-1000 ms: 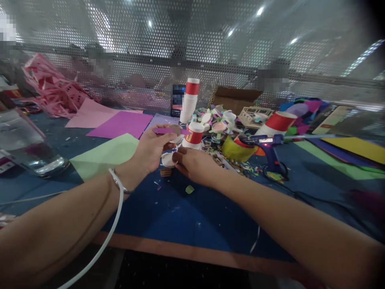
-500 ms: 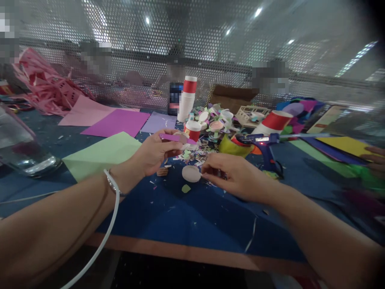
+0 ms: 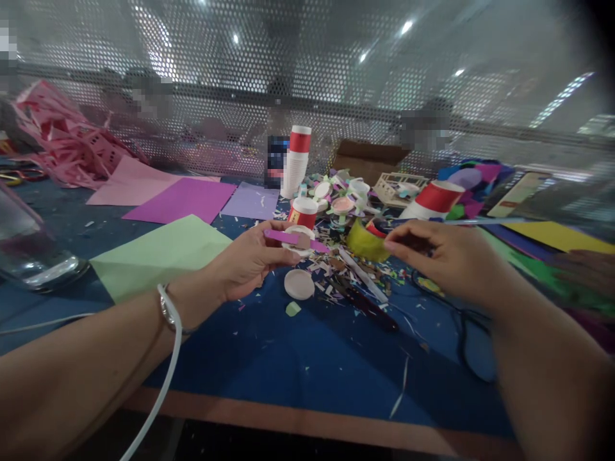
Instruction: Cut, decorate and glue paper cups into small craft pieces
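My left hand (image 3: 247, 261) pinches a purple paper strip (image 3: 283, 236) together with a white round disc (image 3: 302, 234), held just above the blue table (image 3: 307, 358). A second pale disc (image 3: 298, 283) lies on the table right below it, with a small green scrap (image 3: 292, 308) nearby. Off to the right, my right hand (image 3: 446, 259) curls around the handle of the blue glue gun (image 3: 423, 221). The handle is hidden by the fingers, and the gun's black cord (image 3: 461, 333) loops away beneath the wrist.
A red-and-white paper cup (image 3: 302, 211), a yellow-green tape roll (image 3: 362, 240), a dark tool (image 3: 368, 304) and paper scraps lie between my hands. Green (image 3: 158, 256) and purple (image 3: 182, 198) sheets and a glass jar (image 3: 29, 250) sit left. A perforated screen closes the back.
My right hand put the pale disc down on the table, then moved right and up to the glue gun. My left hand shifted slightly right, still holding the strip and disc.
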A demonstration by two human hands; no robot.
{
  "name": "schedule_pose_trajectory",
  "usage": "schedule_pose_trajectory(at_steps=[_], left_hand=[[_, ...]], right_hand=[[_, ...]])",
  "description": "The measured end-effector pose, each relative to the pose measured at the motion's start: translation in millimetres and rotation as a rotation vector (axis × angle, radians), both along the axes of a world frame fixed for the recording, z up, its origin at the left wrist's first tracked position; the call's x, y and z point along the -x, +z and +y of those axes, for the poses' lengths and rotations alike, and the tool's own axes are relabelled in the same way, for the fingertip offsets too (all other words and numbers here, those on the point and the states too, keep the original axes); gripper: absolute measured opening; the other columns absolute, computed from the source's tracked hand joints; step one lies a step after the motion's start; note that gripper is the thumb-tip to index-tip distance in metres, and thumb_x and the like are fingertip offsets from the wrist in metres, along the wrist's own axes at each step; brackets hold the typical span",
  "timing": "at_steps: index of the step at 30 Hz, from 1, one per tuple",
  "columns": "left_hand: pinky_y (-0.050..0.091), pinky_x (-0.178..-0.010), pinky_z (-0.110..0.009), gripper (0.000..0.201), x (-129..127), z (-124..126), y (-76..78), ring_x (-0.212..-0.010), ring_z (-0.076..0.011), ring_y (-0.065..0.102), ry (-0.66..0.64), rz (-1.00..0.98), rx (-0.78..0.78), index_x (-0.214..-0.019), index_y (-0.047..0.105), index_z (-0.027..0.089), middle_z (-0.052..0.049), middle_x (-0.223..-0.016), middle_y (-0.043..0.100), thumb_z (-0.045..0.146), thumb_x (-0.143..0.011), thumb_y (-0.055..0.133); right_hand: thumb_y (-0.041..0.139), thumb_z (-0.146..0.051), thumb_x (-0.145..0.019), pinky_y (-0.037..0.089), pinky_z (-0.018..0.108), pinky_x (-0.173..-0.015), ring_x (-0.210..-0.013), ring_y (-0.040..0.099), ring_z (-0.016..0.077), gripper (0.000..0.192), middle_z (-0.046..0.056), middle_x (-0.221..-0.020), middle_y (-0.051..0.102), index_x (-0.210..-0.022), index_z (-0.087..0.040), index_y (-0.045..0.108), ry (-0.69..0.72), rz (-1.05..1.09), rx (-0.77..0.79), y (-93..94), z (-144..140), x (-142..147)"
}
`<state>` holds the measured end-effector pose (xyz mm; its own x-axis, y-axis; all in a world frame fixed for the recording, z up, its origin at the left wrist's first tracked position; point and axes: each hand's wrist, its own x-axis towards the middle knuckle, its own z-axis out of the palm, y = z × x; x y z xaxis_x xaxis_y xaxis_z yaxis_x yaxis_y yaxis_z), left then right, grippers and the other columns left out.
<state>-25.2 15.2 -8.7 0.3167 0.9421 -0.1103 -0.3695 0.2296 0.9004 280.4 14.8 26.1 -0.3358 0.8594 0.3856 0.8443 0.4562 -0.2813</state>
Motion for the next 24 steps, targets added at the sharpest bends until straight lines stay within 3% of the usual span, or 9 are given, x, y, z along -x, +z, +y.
schedule_pose_trajectory(at_steps=[1,4,8,11,18,24], left_hand=[[0.053,-0.078,-0.025,0.046,0,0,0.0,-0.088,-0.0147,0.069,0.005,-0.004,0.010,-0.103,0.065,0.018,-0.001,-0.094,0.074,-0.003,-0.066,0.080],[0.053,-0.080,-0.027,0.046,0,1,-0.3,-0.088,-0.0150,0.069,0.011,0.000,0.015,-0.103,0.064,0.018,-0.002,-0.094,0.074,-0.003,-0.066,0.081],[0.053,-0.083,-0.028,0.047,0,2,1.0,-0.087,-0.0133,0.069,0.036,0.013,0.035,-0.108,0.063,0.016,-0.004,-0.097,0.074,-0.003,-0.068,0.080],[0.053,-0.082,-0.025,0.044,0,2,2.1,-0.085,-0.0117,0.068,0.069,0.011,0.052,-0.109,0.062,0.015,-0.005,-0.098,0.074,-0.001,-0.072,0.080],[0.055,-0.078,-0.025,0.026,3,7,-0.9,-0.084,-0.0128,0.068,0.107,-0.014,-0.015,-0.103,0.064,0.012,-0.009,-0.105,0.074,0.012,-0.081,0.077],[0.054,-0.080,-0.026,0.021,2,7,-2.3,-0.083,-0.0125,0.068,0.112,-0.024,-0.035,-0.100,0.064,0.012,-0.008,-0.101,0.074,0.012,-0.083,0.075]], right_hand=[[0.060,-0.049,-0.093,0.045,0.033,-0.055,-0.063,0.061,0.0176,0.022,0.006,-0.076,0.069,-0.091,-0.029,0.069,0.009,-0.027,0.066,-0.2,2,-6],[0.064,-0.050,-0.090,0.043,0.035,-0.051,-0.055,0.060,0.0199,0.026,0.005,-0.068,0.067,-0.087,-0.026,0.069,-0.029,-0.029,0.070,-1.8,7,-19],[0.066,-0.046,-0.090,0.045,0.035,-0.053,-0.057,0.061,0.0194,0.020,0.007,-0.070,0.069,-0.086,-0.026,0.070,-0.039,-0.004,0.085,-3.4,7,-15],[0.063,-0.044,-0.092,0.047,0.033,-0.057,-0.062,0.061,0.0185,0.022,0.006,-0.074,0.070,-0.086,-0.024,0.069,-0.010,0.032,0.104,-5.5,-1,6],[0.059,-0.027,-0.095,0.047,0.028,-0.063,-0.069,0.061,0.0157,0.011,0.004,-0.083,0.067,-0.093,-0.020,0.067,0.357,-0.001,0.144,-26.5,-22,70],[0.058,-0.022,-0.094,0.047,0.031,-0.073,-0.082,0.061,0.0188,0.009,0.007,-0.093,0.066,-0.097,-0.018,0.066,0.445,-0.144,0.147,-45.5,-21,91]])
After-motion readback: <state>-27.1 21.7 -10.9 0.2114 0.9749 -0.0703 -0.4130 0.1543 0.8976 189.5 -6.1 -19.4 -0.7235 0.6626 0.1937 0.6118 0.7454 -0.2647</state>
